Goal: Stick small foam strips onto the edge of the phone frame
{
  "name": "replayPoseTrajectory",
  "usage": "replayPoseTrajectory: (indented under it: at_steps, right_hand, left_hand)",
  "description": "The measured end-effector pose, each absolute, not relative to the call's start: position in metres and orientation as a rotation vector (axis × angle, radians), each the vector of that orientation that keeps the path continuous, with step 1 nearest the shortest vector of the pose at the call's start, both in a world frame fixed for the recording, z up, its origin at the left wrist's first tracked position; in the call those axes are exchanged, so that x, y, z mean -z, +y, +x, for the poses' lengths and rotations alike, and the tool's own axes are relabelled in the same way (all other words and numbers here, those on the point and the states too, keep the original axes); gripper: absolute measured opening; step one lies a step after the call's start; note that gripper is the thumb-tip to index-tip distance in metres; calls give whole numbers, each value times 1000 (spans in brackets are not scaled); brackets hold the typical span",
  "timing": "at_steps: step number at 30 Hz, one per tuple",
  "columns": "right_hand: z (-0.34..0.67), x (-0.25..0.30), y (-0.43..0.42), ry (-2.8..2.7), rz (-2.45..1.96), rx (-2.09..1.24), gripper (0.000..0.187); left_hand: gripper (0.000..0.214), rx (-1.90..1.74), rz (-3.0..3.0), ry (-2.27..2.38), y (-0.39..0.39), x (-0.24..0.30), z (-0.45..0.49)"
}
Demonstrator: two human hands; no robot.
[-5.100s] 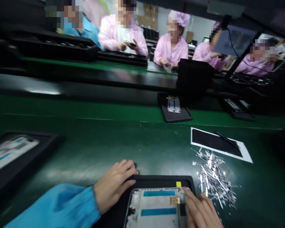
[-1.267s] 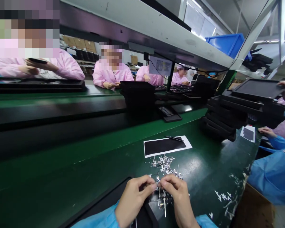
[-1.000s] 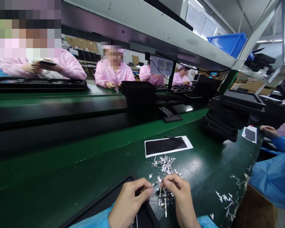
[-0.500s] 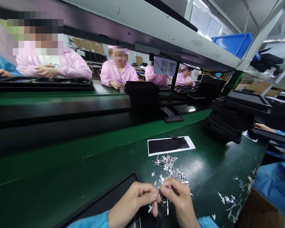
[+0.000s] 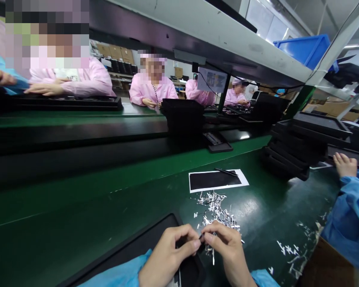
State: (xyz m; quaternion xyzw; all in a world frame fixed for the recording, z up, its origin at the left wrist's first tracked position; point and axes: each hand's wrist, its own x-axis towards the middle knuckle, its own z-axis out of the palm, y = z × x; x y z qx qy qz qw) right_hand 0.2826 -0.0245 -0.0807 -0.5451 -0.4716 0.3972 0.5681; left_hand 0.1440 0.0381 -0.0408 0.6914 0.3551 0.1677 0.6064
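My left hand [image 5: 172,253] and my right hand [image 5: 229,249] meet low in the view, both in a pinch. Between their fingertips is a small dark piece [image 5: 201,238], too tiny to name. Just beyond and beneath the fingers lies a loose heap of thin white and silvery strips [image 5: 215,205], some with a T shape. Under my left forearm sits a black tray [image 5: 143,243], partly hidden by the hand and blue sleeve.
Behind the heap, tweezers [image 5: 226,172] rest on a black sheet with a white border [image 5: 194,188]. Stacked black trays [image 5: 287,159] stand at the right, near a co-worker's hand [image 5: 345,164]. White scraps [image 5: 287,249] lie by the table edge. People in pink sit across the bench.
The white T-shaped piece at my left fingers no longer shows. My hands stay pinched together. At the right, the co-worker's hand has moved onto a black tray near the stack.
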Motion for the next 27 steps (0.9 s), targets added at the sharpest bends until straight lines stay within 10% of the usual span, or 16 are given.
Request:
replayPoseTrajectory:
  at_steps: [27]
  right_hand:
    - [273,87,-24,-1094,-1179,-1112,24]
  left_hand:
    - [20,-810,1276,949,33,48,139]
